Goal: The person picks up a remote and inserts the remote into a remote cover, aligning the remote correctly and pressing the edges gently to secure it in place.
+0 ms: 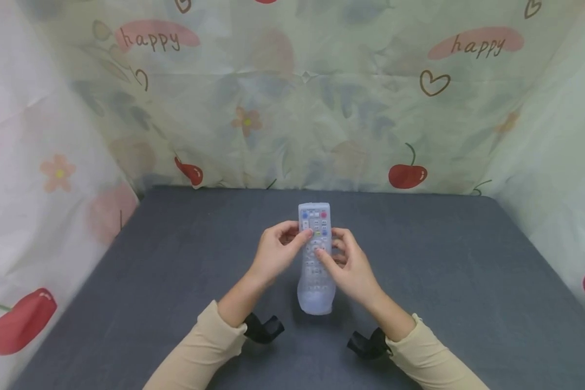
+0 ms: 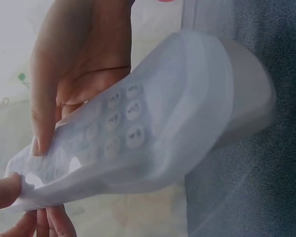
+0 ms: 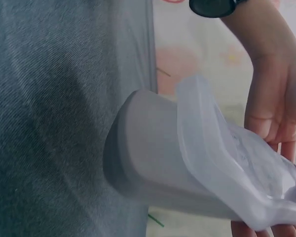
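Note:
A remote control (image 1: 314, 279) in a translucent cover (image 2: 167, 168) stands tilted over the table, held between both hands. Its buttons show through the cover. At the lower end, a bare grey end of the remote (image 3: 148, 143) sticks out past the cover's edge. My left hand (image 1: 280, 249) grips the left side, thumb on the front near the upper buttons and fingers curled behind. On the right side, my right hand (image 1: 353, 265) holds it a little lower, its thumb on the front too. The fingers behind the remote are partly hidden.
A dark grey cloth-covered table (image 1: 175, 260) lies beneath the hands. Printed curtains (image 1: 302, 108) with cherries, flowers and hearts enclose its back and sides. Black wrist bands (image 1: 265, 329) sit at both cuffs.

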`<state>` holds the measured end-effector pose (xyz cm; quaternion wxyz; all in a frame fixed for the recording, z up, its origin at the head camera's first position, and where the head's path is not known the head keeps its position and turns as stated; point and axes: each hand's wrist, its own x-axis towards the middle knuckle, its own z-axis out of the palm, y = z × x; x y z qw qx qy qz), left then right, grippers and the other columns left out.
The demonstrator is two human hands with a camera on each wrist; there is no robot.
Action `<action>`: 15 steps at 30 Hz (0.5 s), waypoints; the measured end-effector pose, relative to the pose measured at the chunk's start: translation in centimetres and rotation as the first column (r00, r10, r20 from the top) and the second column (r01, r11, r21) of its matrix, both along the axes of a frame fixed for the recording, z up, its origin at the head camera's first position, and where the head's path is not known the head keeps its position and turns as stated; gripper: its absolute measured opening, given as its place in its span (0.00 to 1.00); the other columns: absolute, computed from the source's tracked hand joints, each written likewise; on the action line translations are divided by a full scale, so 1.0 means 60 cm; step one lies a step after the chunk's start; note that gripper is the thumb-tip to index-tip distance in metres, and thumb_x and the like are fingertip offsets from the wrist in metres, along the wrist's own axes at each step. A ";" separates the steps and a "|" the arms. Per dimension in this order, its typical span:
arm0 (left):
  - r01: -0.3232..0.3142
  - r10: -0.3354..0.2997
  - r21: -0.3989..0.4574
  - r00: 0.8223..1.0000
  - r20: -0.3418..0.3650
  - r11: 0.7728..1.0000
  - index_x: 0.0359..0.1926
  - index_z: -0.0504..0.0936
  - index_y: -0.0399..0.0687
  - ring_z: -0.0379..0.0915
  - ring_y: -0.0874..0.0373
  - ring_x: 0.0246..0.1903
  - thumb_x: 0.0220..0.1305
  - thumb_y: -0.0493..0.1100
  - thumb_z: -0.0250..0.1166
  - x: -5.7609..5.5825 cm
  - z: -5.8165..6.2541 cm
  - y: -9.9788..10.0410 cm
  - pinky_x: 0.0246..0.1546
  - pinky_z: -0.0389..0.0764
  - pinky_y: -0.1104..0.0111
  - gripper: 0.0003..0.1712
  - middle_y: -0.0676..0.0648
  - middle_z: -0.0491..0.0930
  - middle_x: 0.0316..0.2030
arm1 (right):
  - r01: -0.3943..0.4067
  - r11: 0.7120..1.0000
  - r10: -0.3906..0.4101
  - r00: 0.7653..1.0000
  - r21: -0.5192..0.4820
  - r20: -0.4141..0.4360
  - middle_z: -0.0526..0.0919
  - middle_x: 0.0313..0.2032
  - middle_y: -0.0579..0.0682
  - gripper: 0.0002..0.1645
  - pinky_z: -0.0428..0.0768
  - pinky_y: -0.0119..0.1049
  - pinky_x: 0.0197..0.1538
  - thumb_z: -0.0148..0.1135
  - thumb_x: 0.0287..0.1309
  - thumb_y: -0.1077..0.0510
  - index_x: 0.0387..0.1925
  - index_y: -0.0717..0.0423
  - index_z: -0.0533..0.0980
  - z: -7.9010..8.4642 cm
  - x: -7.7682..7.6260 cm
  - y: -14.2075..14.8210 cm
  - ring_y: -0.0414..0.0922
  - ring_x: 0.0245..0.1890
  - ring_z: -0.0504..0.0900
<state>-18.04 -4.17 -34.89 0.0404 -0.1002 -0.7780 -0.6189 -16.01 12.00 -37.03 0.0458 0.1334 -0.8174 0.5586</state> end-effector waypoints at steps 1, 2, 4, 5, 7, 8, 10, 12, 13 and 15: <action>-0.001 0.001 -0.005 1.000 0.000 1.000 0.45 0.81 0.38 0.75 0.57 0.34 0.61 0.43 0.63 0.000 -0.001 0.000 0.34 0.75 0.71 0.15 0.39 0.81 0.37 | -0.008 1.000 0.008 1.000 0.011 0.000 0.80 0.48 0.65 0.26 0.82 0.44 0.43 0.59 0.61 0.60 0.57 0.61 0.61 -0.001 0.000 0.001 0.55 0.40 0.85; 0.000 0.000 -0.010 1.000 -0.001 1.000 0.45 0.81 0.39 0.76 0.56 0.36 0.61 0.44 0.63 0.000 -0.003 0.000 0.35 0.76 0.70 0.15 0.40 0.82 0.38 | -0.016 1.000 0.016 1.000 0.021 -0.003 0.80 0.48 0.64 0.26 0.82 0.45 0.44 0.59 0.61 0.60 0.57 0.61 0.61 -0.002 0.000 0.002 0.55 0.40 0.84; 0.010 -0.010 -0.009 1.000 -0.004 1.000 0.46 0.80 0.38 0.78 0.53 0.39 0.62 0.44 0.62 0.000 -0.006 0.000 0.37 0.78 0.68 0.15 0.39 0.82 0.39 | -0.038 0.998 0.039 0.999 0.045 -0.017 0.80 0.47 0.64 0.25 0.82 0.45 0.45 0.58 0.61 0.60 0.57 0.61 0.62 -0.003 -0.001 0.004 0.54 0.41 0.84; 0.016 -0.016 -0.005 1.000 0.000 1.000 0.46 0.80 0.38 0.79 0.52 0.40 0.63 0.44 0.62 0.000 -0.008 0.000 0.38 0.79 0.67 0.15 0.39 0.82 0.40 | -0.047 0.997 0.049 0.998 0.058 -0.027 0.81 0.47 0.63 0.24 0.82 0.45 0.46 0.58 0.62 0.59 0.56 0.61 0.63 -0.003 -0.002 0.006 0.54 0.42 0.84; 0.026 -0.026 0.011 1.000 0.003 1.000 0.47 0.79 0.38 0.80 0.51 0.42 0.63 0.43 0.61 0.000 -0.010 0.001 0.39 0.80 0.65 0.16 0.39 0.82 0.41 | -0.057 0.996 0.061 0.997 0.067 -0.054 0.80 0.47 0.63 0.22 0.81 0.45 0.47 0.55 0.63 0.60 0.56 0.62 0.65 -0.002 -0.004 0.011 0.54 0.45 0.82; 0.031 -0.031 0.022 0.999 0.006 0.999 0.48 0.79 0.38 0.81 0.50 0.42 0.63 0.43 0.61 0.001 -0.011 0.002 0.39 0.80 0.64 0.16 0.39 0.82 0.42 | -0.055 0.997 0.059 0.996 0.062 -0.067 0.80 0.47 0.63 0.21 0.81 0.45 0.47 0.54 0.64 0.60 0.56 0.63 0.66 0.000 -0.006 0.013 0.54 0.46 0.82; 0.038 -0.038 0.036 0.999 0.011 0.999 0.49 0.79 0.38 0.81 0.50 0.41 0.64 0.43 0.60 0.001 -0.012 0.003 0.39 0.80 0.64 0.16 0.39 0.82 0.42 | -0.038 0.998 0.042 0.995 0.046 -0.091 0.79 0.49 0.62 0.19 0.80 0.46 0.48 0.50 0.66 0.60 0.56 0.64 0.67 0.005 -0.009 0.018 0.54 0.47 0.81; 0.046 -0.046 0.041 0.999 0.012 0.998 0.50 0.79 0.38 0.81 0.51 0.40 0.64 0.42 0.60 0.003 -0.013 0.003 0.37 0.80 0.65 0.17 0.38 0.82 0.42 | -0.018 1.000 0.020 0.993 0.024 -0.113 0.79 0.48 0.63 0.17 0.80 0.45 0.47 0.48 0.67 0.61 0.55 0.65 0.70 0.010 -0.014 0.022 0.53 0.45 0.81; 0.048 -0.049 0.041 0.999 0.013 0.998 0.51 0.78 0.38 0.81 0.51 0.39 0.65 0.42 0.59 0.003 -0.013 0.004 0.37 0.81 0.65 0.17 0.38 0.82 0.42 | -0.008 1.000 0.010 0.993 0.021 -0.119 0.80 0.47 0.62 0.17 0.81 0.45 0.47 0.48 0.68 0.61 0.53 0.66 0.71 0.013 -0.016 0.023 0.52 0.44 0.81; 0.056 -0.056 0.038 0.998 0.009 0.998 0.52 0.78 0.37 0.81 0.52 0.37 0.65 0.42 0.59 0.005 -0.014 0.005 0.35 0.81 0.67 0.18 0.38 0.82 0.42 | 0.004 0.999 0.001 0.991 0.038 -0.134 0.81 0.43 0.61 0.15 0.82 0.42 0.45 0.48 0.67 0.61 0.49 0.66 0.74 0.017 -0.019 0.025 0.49 0.40 0.82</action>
